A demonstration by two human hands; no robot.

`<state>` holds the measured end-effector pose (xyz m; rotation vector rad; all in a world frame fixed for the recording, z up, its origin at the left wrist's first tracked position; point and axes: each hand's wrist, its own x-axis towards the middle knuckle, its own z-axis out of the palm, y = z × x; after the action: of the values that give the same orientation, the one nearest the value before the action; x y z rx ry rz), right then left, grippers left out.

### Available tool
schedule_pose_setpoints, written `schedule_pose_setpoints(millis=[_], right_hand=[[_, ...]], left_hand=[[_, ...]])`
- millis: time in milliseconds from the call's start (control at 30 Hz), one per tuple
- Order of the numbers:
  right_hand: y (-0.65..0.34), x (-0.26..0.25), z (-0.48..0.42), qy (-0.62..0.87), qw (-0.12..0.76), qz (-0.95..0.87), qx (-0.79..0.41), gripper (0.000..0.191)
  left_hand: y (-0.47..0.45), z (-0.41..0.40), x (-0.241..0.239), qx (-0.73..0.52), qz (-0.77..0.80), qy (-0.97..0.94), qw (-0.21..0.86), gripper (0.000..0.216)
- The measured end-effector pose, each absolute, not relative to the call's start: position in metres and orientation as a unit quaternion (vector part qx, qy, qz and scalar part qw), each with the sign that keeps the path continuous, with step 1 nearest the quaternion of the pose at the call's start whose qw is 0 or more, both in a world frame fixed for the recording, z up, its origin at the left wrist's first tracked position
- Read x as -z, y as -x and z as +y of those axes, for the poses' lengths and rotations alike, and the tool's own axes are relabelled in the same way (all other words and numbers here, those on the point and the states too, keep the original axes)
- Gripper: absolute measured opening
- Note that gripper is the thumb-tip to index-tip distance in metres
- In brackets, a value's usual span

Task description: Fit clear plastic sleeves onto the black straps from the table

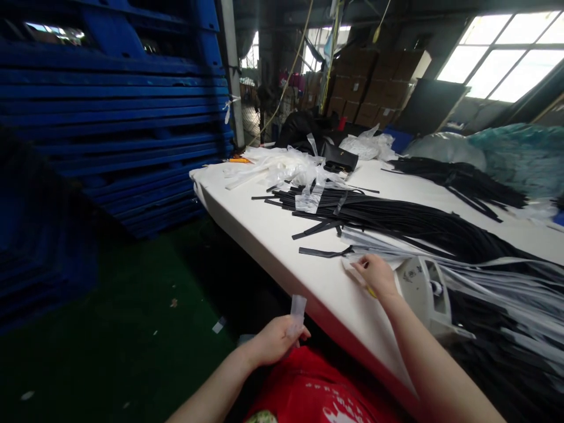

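Observation:
My left hand [277, 339] is closed on a short translucent plastic strip [298, 308], which sticks up past the fingers in front of the red apron [308, 390]. Over the table edge, my right hand [376, 274] has its fingers pinched at a pale, see-through strip [350, 269]. A small yellow thing [371, 291] shows just below that hand; its kind is not clear. Right beside the wrist stands a white plastic device [423, 291] with dark markings. A bundle of black flat strips [388, 217] lies beyond, with grey-white strips [476, 282] in front of it.
Crumpled clear plastic [295, 167] and an orange-handled tool [239, 160] lie on the white table [255, 217]. More black strips [462, 176] rest farther right. Blue pallets [114, 111] are stacked at left above a green floor [132, 305]. Cardboard boxes [374, 82] stand behind.

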<state>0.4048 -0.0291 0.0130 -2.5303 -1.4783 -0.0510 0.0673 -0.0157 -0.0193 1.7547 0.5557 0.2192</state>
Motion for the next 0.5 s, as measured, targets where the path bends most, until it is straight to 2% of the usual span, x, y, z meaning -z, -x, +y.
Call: schedule_pose_setpoints(millis=[133,300,500], right_hand=[[-0.41,-0.022,-0.029,0.86,0.118,-0.496,0.01,0.025],[-0.415,-0.045,-0.034,0.852,0.119,-0.51,-0.006,0.008],[-0.352,-0.083,-0.019,0.822,0.155,-0.548,-0.033,0.015]], left_hand=[[-0.084,-0.027,0.012,-0.057,0.172,-0.829,0.529,0.056],[-0.097,-0.031,0.012,-0.043,0.138,-0.849,0.508,0.046],[-0.113,-0.036,0.003,-0.043,0.122,-0.849,0.513,0.032]])
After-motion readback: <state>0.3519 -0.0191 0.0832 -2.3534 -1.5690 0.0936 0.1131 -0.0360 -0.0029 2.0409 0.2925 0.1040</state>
